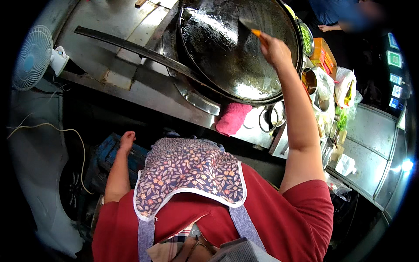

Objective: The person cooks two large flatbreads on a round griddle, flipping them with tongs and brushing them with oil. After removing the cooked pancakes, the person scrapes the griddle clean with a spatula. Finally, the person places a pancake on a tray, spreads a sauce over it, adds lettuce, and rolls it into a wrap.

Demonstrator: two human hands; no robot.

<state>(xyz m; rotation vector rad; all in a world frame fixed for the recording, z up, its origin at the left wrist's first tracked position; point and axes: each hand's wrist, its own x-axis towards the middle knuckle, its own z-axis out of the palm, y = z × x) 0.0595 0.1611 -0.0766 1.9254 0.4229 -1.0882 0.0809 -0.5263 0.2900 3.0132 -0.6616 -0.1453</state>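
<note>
My right hand is closed on the orange handle of a tool, perhaps a brush or scraper, whose far end is over a large round black griddle pan. The pan's surface looks oily and shiny. A long dark metal bar runs out from its near rim to the left. By the near rim lies a folded pink cloth. Lower left, away from the pan, my left hand hangs with curled fingers; nothing shows in it.
A white fan stands left. Right of the pan are a bowl of chopped greens, an orange box, a metal pot and plastic bags. Another person's hand shows at top right. A cable hangs at left.
</note>
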